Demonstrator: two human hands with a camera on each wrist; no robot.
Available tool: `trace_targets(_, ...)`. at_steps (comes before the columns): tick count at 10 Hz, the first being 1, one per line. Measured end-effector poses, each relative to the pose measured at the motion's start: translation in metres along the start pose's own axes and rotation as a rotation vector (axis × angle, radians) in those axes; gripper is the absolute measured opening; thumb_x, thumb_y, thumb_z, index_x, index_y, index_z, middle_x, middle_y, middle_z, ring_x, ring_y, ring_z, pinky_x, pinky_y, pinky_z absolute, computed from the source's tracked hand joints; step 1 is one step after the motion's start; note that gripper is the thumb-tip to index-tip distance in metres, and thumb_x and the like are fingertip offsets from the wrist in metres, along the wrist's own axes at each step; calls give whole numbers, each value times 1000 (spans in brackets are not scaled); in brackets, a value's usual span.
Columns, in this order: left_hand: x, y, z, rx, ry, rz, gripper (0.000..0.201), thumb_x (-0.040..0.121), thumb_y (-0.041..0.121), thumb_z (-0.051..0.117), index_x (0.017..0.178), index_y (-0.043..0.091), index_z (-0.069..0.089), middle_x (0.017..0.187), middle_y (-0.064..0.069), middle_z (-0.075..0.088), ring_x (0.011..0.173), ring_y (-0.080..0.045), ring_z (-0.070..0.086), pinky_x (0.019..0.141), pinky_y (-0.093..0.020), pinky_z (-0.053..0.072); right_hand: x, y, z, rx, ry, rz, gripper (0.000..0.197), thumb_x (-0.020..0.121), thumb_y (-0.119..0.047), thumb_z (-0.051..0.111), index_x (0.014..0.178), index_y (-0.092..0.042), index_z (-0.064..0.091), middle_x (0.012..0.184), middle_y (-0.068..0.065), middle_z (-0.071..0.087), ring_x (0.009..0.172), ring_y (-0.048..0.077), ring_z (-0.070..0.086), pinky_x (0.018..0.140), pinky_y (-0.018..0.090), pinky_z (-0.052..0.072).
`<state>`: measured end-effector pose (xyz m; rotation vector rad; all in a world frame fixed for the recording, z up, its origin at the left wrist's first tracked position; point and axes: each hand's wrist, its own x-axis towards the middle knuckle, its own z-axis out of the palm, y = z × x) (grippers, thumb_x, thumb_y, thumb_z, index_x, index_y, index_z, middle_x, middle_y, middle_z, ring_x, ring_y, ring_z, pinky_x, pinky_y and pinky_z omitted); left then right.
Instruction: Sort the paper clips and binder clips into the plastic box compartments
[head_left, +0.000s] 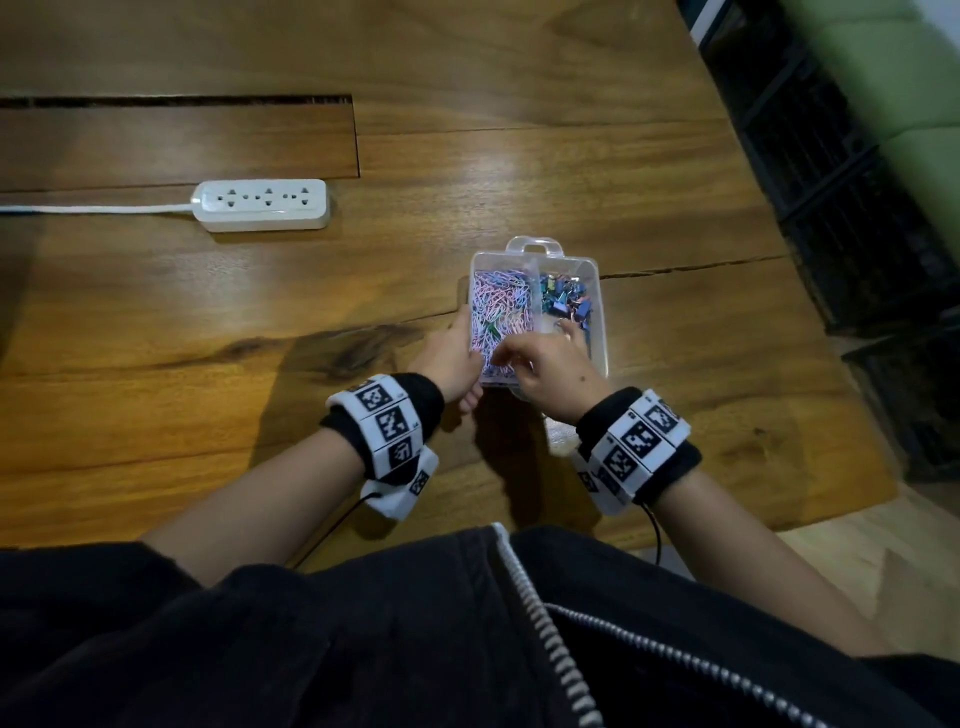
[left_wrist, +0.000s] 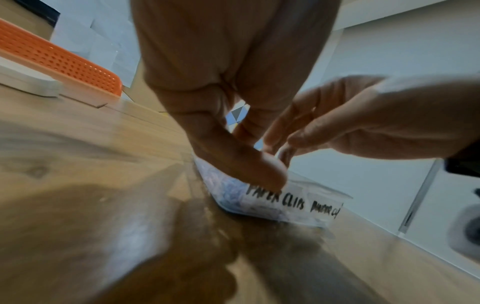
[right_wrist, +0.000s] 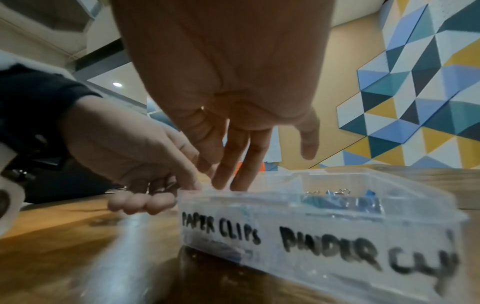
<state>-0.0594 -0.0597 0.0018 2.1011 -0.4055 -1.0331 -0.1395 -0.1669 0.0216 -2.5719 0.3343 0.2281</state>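
- Both hands meet at the plastic box (head_left: 600, 312): left hand (head_left: 454, 358) grips its near-left wall; right hand (head_left: 550, 371) dips loose, part-spread fingers into the paper clips (head_left: 498, 306).
- Binder clips (head_left: 566, 301) fill the compartment beyond the right hand.
- Bare table (head_left: 208, 322) spreads left of the left hand.

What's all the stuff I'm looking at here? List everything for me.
Plastic box: one, clear, two compartments, on the table before the person; front wall hand-lettered "PAPER CLIPS" and, roughly, "BINDER CLIPS".
Paper clips: a heap, pink, white and lilac, left compartment.
Binder clips: many, mostly blue and teal, right compartment; at least one green one among the paper clips.
Power strip: one, white, corded, on the table to the far left.
Table: one, brown wood.
Basket: one, orange, perforated, beyond the table.
Wall panels: blue, yellow, white triangles.
Left hand: steadies the box's left wall.
Right hand: fingers reach into the paper clips.
Wrist bands: two, black, with white markers.
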Motion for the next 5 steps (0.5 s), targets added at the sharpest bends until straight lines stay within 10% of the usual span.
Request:
trace_targets(3,37,27,-10,-20,-10,-27,65,95,9,38,147,29,5,63,-8,60,45,-14,53,41,-24,49,-24,16,-6,379,487,92,34,81,-14,49,74,-47,53,80,-28,57,79,-5,58,85,49,48)
trace_targets(4,33,30,-19,80,-18,12,59,96,24,40,145,32,9,79,-10,65,51,-16,54,49,-29,51,-45,20,-6,445,534,125,52,80,7,56,71,-44,57,74,-25,62,81,-12,58,79,14,49)
trace_targets(5,2,20,-29,358,-5,63,47,97,31,38,141,18,26,114,-12,63,90,-24,62,76,-30,49,-72,16,-2,517,612,111,52,77,3,57,77,-49,64,83,-30,65,80,-7,61,71,5,44)
